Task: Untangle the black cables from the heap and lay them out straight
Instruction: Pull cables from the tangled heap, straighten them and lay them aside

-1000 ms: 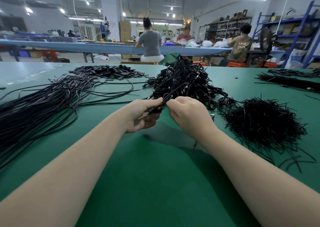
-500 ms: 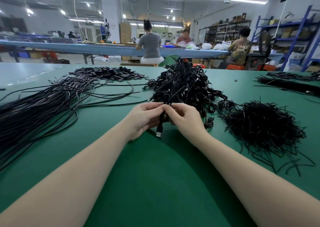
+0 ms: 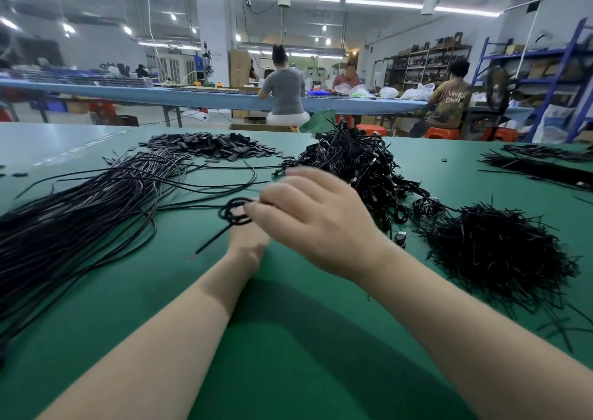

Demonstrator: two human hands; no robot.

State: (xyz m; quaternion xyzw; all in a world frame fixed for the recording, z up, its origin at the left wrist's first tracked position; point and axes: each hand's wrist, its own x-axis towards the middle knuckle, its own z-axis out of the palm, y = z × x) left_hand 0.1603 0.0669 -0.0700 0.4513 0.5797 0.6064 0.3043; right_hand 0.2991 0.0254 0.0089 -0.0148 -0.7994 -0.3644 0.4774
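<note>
Head view: at the centre of the frame the right hand [image 3: 316, 217] crosses above the left hand [image 3: 248, 241], which is largely hidden beneath it. The right hand's fingers curl round a small black coiled cable [image 3: 233, 214], gripping it at the coil's right edge; a loose end of that cable slants down to the lower left over the green table [image 3: 288, 355]. Whether the left hand grips the cable or lies released, I cannot tell, since only its wrist and heel show and they are blurred.

Just behind the hands, centre and slightly right, rises the tangled heap of black cables [image 3: 356, 166]. Filling the left of the frame, a broad sheaf of straightened cables [image 3: 83, 214] fans towards the lower left edge. At the upper centre left lies a flat pile of small black pieces [image 3: 208, 145]. On the right sits a bristly mound of short black ties [image 3: 491, 249]. More dark cable bundles [image 3: 542, 166] lie at the far right edge.
</note>
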